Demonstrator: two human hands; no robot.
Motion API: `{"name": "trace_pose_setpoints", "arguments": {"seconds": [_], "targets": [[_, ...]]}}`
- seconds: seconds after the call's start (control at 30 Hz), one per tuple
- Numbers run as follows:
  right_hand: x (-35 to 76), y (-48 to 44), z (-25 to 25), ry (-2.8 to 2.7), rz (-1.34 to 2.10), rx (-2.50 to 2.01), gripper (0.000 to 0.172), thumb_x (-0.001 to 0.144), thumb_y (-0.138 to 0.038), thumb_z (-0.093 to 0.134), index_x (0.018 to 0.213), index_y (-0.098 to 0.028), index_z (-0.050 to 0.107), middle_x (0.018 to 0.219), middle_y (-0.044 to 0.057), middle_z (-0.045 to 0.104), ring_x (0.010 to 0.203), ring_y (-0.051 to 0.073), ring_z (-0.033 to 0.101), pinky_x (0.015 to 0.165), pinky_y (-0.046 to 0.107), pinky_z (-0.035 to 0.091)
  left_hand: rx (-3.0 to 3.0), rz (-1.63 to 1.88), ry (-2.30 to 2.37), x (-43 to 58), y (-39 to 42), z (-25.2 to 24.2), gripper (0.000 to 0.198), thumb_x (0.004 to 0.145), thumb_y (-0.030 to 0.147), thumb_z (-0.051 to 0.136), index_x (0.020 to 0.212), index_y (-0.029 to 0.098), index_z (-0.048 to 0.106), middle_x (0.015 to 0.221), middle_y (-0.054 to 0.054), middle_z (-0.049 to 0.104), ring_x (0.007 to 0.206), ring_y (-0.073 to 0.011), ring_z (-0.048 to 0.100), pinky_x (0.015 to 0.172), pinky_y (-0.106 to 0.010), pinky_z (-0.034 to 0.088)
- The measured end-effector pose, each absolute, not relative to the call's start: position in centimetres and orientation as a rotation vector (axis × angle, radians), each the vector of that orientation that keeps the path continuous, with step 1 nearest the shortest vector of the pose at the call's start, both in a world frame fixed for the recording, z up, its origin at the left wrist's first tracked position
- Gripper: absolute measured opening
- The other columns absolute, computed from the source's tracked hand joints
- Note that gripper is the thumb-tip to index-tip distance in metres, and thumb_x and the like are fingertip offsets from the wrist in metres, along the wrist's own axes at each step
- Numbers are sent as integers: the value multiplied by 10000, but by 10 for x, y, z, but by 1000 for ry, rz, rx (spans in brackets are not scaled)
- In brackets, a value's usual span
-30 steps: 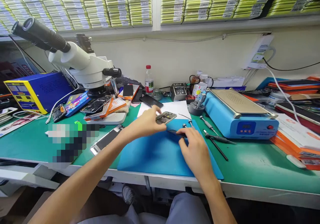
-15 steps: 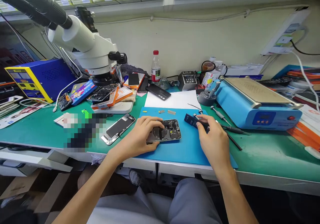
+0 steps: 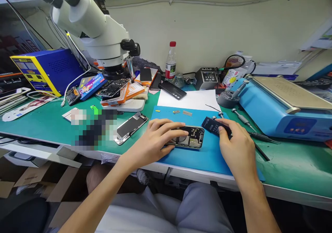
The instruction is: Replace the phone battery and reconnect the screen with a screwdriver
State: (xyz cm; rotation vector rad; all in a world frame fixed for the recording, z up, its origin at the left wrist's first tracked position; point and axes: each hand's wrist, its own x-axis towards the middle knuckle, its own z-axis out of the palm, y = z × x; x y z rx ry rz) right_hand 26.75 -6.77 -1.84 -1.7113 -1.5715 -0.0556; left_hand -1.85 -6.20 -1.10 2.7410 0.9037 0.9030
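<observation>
An opened phone (image 3: 196, 137) with its inner parts bare lies on the blue mat. My left hand (image 3: 162, 138) grips its left end, with fingers across the top and the thumb at the near edge; that end is hidden under the hand. To the right of the phone, my right hand (image 3: 236, 141) holds a flat black phone battery (image 3: 212, 125) with pale print, a little above the mat. Its right end disappears behind my fingers. A detached phone screen (image 3: 132, 127) rests left of my left hand. Small metal pieces (image 3: 187, 113) sit on the mat's far side.
A microscope (image 3: 102, 42) stands at the back left over stacked boxes and phone parts. At the right is a blue heating-plate machine (image 3: 287, 111), with screwdrivers (image 3: 243, 118) before it. A bottle (image 3: 171, 61) and a black phone back (image 3: 173, 89) are behind the mat.
The view has swung, so the bench appears shifted rightward. My left fingers reach farther across the opened phone. The battery in my right hand shows more of its printed face.
</observation>
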Motion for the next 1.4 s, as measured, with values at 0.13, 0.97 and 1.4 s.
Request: {"name": "trace_pose_setpoints", "arguments": {"seconds": [0.13, 0.97, 1.4], "targets": [[270, -65, -21, -1561, 4, -1703, 328, 974, -287, 522, 1216, -242, 739, 1264, 117, 775, 1176, 337, 692, 1010, 505, 518, 2706, 891, 917, -19, -62, -11, 604, 1005, 89, 632, 1535, 324, 466, 1658, -16, 514, 1501, -249, 416, 1276, -461, 335], [298, 57, 38, -2119, -158, -2100, 234, 1021, -328, 665, 1150, -145, 734, 1163, 121, 759, 1048, 250, 731, 936, 450, 610, 2296, 793, 1104, -22, -53, -19, 802, 911, 477, 828, 1591, 374, 417, 1577, -47, 570, 1486, -309, 481, 1245, -497, 360], [203, -71, 6, -2189, -42, -933, 132, 1003, -175, 691, 1063, -237, 790, 957, 18, 826, 858, 168, 730, 769, 318, 588, 2347, 1217, 1020, -27, -55, -20, 136, 1063, 299, 647, 1151, 234, 729, 1059, -32, 757, 1002, -192, 664, 907, -337, 501]]}}
